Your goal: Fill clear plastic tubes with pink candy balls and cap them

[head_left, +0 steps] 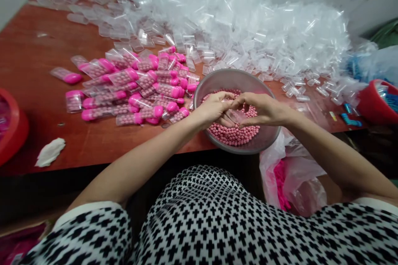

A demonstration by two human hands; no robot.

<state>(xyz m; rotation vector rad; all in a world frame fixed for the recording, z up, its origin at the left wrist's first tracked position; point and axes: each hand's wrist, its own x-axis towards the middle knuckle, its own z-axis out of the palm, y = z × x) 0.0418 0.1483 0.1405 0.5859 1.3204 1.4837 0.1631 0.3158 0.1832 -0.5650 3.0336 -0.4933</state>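
- Presently, on the head view, I see the right hand (261, 109) and left hand (214, 109) come together above the grey basin (270, 137).
- Right hand: thumb and fingers curved in a narrow pinch about a clear container (235, 116).
- Left hand: fingers bent, partly behind the same container; I cannot tell whether they grip it or merely touch it.
- Clear container: between the 2 hands, over the pink beads (234, 136) in the basin; its contents are too blurred for me to read.
- Basin: at the near edge of the red table (27, 62).
- Left of basin: heap of pink-capped tubes (124, 80), many bead-filled, at mixed angles.
- Behind: large mound of clear plastic pieces (236, 20).
- Far left: red tub (21, 128), a white scrap (51, 152) near it.
- Far right: red bucket (371, 101).
- Below the table edge: translucent bag (306, 161) holding bright pink items (280, 182).
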